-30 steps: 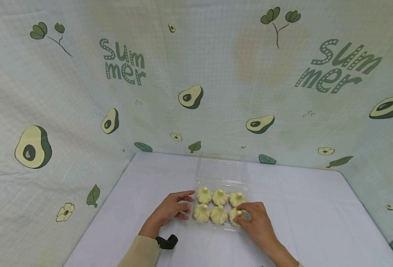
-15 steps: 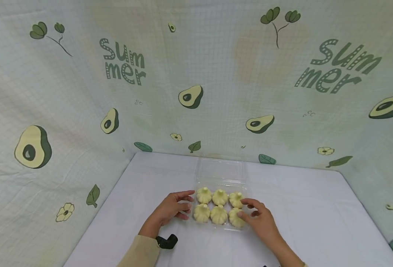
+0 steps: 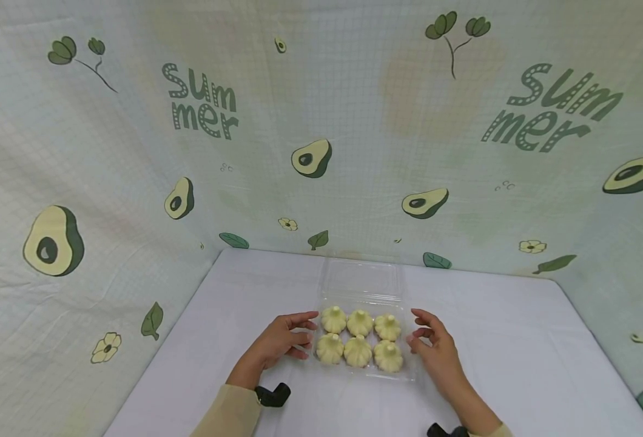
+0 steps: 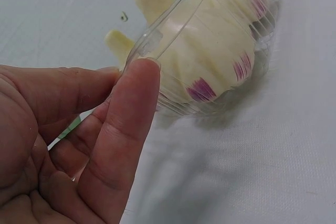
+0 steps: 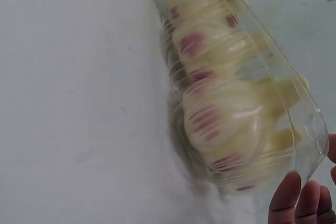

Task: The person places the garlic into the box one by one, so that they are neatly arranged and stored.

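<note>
Two rows of three pale garlic bulbs [image 3: 358, 351] with purple streaks sit stem-up in a clear plastic box [image 3: 383, 375]. Its hinged lid [image 3: 362, 279] lies folded back behind it. At the box's left edge is my left hand [image 3: 280, 341]; the left wrist view has thumb and finger pinching the rim beside a garlic bulb [image 4: 210, 45]. My right hand [image 3: 436, 349] is by the right edge with relaxed fingers and no bulb between them. In the right wrist view its fingertips [image 5: 286, 198] are close to the box corner; contact cannot be made out.
A white-covered table [image 3: 507, 352] carries the box. A printed cloth [image 3: 365, 121] with avocados and the word "summer" hangs behind and along both sides. Black wrist straps [image 3: 274, 396] are on the forearms.
My right hand has let go of the front right garlic bulb and moved right to the box's edge. The bulb stays in its place. My left hand has not moved.
</note>
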`<state>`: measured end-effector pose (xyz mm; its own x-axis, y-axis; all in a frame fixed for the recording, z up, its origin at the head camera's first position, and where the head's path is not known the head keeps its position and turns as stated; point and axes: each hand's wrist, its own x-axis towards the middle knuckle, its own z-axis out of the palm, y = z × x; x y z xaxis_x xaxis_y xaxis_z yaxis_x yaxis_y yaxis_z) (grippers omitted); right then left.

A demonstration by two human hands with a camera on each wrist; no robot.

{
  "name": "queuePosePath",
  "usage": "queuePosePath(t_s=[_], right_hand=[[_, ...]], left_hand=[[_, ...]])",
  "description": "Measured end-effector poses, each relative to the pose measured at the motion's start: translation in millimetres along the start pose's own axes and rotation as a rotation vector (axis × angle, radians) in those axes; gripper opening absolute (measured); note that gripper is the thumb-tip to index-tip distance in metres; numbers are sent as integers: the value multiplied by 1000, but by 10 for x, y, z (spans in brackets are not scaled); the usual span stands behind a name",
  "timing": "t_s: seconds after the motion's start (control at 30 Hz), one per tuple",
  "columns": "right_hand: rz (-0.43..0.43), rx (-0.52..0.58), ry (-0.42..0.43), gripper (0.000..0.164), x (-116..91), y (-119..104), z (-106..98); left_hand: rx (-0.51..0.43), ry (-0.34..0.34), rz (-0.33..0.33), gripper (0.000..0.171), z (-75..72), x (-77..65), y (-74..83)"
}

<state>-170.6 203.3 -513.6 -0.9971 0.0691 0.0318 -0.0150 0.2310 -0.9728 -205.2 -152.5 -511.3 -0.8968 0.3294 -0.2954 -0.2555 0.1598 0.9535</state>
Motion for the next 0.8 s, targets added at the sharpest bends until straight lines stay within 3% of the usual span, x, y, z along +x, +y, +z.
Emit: queuePosePath(t_s=[0.23,0.43,0.63,0.8], right_hand=[[145,33,-62,72,182,79,-75],[248,191,-151,82,309,175,-138],[311,349,-261,92,423,270,-214],[340,376,-349,95,500,314,-268]], left_hand=[[-15,-6,-8,55,-5,7,-10],[-19,-9,-2,55,-8,5,-14],[-17,-13,0,55,-9,7,-18],[-17,-12,-2,54,-10,12,-20]])
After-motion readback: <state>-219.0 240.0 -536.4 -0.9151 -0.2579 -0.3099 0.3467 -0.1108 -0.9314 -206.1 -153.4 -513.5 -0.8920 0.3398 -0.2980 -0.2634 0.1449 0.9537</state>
